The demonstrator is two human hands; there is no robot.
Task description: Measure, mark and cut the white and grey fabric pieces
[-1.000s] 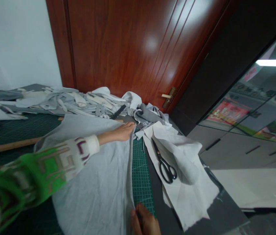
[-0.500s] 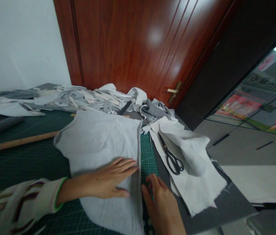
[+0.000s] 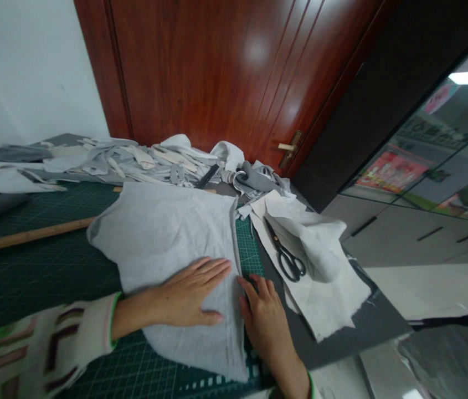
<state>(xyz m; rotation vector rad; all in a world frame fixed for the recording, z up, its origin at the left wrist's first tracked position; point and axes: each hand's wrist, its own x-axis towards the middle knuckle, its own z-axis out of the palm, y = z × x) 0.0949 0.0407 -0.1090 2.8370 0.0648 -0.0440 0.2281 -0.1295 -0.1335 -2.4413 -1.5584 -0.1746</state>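
Note:
A light grey piece of fabric [image 3: 167, 227], shaped like a garment panel, lies on the green cutting mat [image 3: 92, 371]. Its right side has a long, straight folded edge. My left hand [image 3: 194, 293] rests flat on the fabric near that edge, fingers stretched out and slightly apart. My right hand [image 3: 265, 318] sits at the edge itself, its fingers bent and the fingertips down by the fold. Whether cloth is pinched between them I cannot make out. Black-handled scissors [image 3: 287, 260] lie to the right on pale cloth pieces [image 3: 320, 299].
Fabric scraps [image 3: 134, 160] are heaped along the back by the wooden door [image 3: 192, 72]. A wooden ruler [image 3: 30, 237] crosses the mat at left. The dark table edge [image 3: 354, 349] runs at lower right, and a cabinet with drawers [image 3: 387, 238] stands beyond.
My right hand has moved slightly up, its fingertips now against the folded edge. My left hand stays flat on the fabric. The whole view has shifted a little.

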